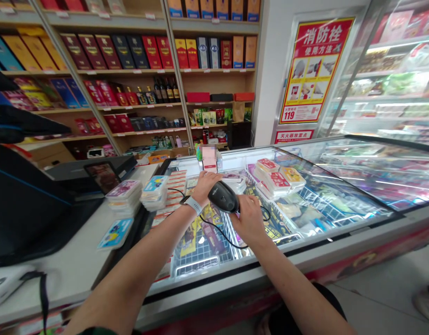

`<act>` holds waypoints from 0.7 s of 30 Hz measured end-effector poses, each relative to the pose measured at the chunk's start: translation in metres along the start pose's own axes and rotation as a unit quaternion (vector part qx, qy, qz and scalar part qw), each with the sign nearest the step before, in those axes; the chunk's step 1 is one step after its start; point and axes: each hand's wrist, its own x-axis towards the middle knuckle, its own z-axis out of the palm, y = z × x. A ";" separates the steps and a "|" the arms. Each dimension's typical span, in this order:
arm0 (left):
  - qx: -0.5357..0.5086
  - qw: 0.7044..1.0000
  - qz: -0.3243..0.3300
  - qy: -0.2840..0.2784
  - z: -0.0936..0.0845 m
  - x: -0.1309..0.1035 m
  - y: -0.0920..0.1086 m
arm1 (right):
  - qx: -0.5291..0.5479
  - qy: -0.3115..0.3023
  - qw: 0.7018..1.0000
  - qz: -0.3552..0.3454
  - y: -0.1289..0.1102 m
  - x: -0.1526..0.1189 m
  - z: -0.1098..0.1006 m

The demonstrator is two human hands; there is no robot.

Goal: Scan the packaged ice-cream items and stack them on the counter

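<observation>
my right grip (pixel 249 217) is closed round the black, rounded plastic scanner (pixel 222 196), its long axis towards ten o'clock; the upright, pink-screened rectangular phone (pixel 210 161) lies at twelve from my nearer left grip (pixel 204 188) — holding it or not, i cannot tell.

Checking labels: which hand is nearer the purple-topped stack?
Left: the left hand is right of the purple-topped stack; the right hand, gripping the scanner, is farther right.
</observation>
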 end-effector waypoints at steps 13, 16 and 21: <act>-0.258 0.927 -0.236 0.139 -0.038 -0.093 -0.030 | 0.000 -0.007 1.000 0.000 0.000 0.000 0.001; -0.309 0.902 -0.254 0.162 -0.038 -0.101 -0.033 | -0.007 -0.019 1.000 0.001 -0.001 0.000 0.002; -0.362 0.875 -0.266 0.180 -0.040 -0.101 -0.031 | -0.014 -0.036 0.999 -0.001 -0.001 -0.001 0.003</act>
